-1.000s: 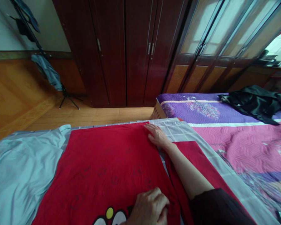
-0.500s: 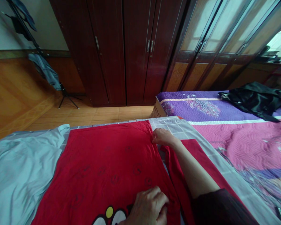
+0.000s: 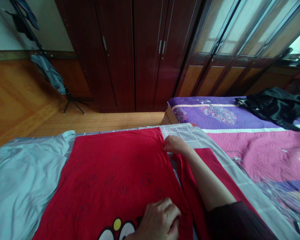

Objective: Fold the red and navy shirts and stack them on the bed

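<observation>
Two hands [image 3: 176, 145] [image 3: 160, 221] (at red T-shirt [image 3: 107, 166] edges)

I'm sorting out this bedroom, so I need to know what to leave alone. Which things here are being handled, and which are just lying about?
Being handled: red shirt, left hand, right hand.
Just lying about: light blue cloth, black cloth, blue garment.

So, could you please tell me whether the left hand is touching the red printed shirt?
Touching. The head view shows the left hand resting on the red printed shirt, beside the cartoon print, with no gap visible beneath its fingers.
</observation>
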The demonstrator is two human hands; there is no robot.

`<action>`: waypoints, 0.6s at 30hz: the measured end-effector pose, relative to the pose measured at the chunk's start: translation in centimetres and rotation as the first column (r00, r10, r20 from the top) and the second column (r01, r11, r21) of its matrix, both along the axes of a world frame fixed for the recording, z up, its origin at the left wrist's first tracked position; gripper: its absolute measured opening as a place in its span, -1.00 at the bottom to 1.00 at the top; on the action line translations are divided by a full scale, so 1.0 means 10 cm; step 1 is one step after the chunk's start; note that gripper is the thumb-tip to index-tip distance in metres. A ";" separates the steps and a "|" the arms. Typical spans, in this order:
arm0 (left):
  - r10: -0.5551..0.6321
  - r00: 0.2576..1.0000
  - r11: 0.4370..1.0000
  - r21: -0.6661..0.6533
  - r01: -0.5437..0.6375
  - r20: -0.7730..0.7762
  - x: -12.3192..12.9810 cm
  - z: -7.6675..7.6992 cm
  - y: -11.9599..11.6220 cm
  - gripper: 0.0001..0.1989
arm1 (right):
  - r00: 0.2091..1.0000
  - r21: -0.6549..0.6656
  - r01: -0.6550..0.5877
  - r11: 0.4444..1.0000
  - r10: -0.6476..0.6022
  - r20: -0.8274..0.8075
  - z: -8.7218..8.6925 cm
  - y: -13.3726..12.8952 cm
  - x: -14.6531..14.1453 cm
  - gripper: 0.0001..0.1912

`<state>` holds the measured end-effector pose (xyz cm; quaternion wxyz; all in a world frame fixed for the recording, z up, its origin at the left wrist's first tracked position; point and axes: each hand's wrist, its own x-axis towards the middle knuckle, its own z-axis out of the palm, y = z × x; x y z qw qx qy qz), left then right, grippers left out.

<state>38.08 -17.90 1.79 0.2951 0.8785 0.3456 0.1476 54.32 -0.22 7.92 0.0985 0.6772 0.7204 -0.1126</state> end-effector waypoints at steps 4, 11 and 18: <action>0.006 1.000 1.000 -0.018 -0.006 0.003 0.00 -0.01 -0.01 -0.75 | 1.000 0.020 -0.009 1.000 0.009 0.006 0.01 -0.04 -0.07 -0.68; 0.014 0.999 1.000 -0.003 -0.014 0.031 -0.01 -0.04 -0.01 -0.72 | 1.000 0.007 0.018 1.000 -0.018 -0.003 0.01 0.02 0.10 -0.72; 0.025 0.999 1.000 -0.017 -0.025 0.042 -0.01 -0.04 -0.01 -0.72 | 0.999 0.004 0.029 1.000 -0.029 -0.019 0.09 0.04 0.21 -0.73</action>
